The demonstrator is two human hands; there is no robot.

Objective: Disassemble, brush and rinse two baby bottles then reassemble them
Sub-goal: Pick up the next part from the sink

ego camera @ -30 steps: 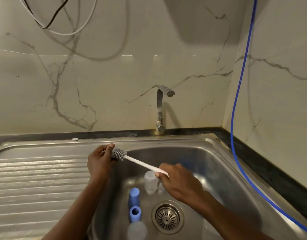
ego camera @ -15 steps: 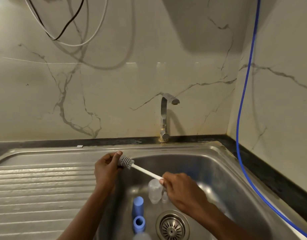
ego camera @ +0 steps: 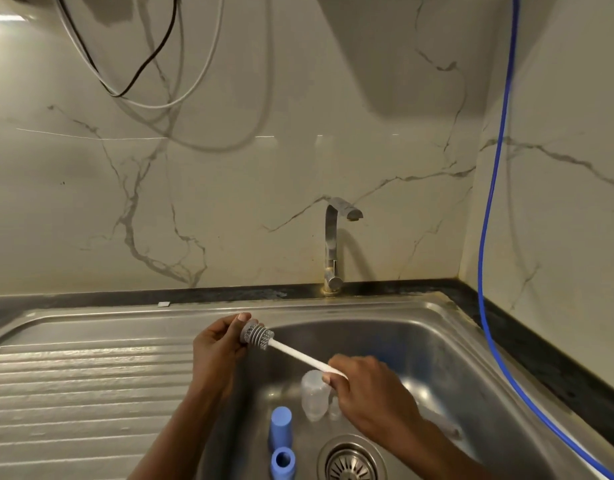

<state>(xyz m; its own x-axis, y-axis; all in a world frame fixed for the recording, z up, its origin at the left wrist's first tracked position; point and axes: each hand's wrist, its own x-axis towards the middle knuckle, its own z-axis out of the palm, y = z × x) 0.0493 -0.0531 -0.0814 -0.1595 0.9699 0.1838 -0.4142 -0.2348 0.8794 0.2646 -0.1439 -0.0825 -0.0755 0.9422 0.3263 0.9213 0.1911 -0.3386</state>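
Observation:
A bottle brush with a grey ribbed head (ego camera: 258, 336) and a white handle (ego camera: 298, 356) is held over the left part of the sink (ego camera: 385, 304). My left hand (ego camera: 217, 351) grips the far end of the grey head with thumb and fingers; what lies inside the hand is hidden. My right hand (ego camera: 371, 389) pinches the handle's lower end. Below, in the basin, a clear plastic bottle part (ego camera: 314, 398) stands upright, with a small clear piece (ego camera: 334, 410) beside it. A blue cylinder (ego camera: 281, 429) and a blue ring (ego camera: 283, 462) lie nearer to me.
The drain strainer (ego camera: 350, 462) is at the basin's bottom. A steel tap (ego camera: 333, 237) stands behind the sink, with no water running. The ribbed drainboard (ego camera: 84, 393) extends left. A blue hose (ego camera: 489, 271) hangs down the right wall, and cables (ego camera: 142, 64) loop at the upper left.
The view has tilted upward, so hands and sink sit lower in frame. Both hands keep the same hold on the brush; the parts in the basin have not moved.

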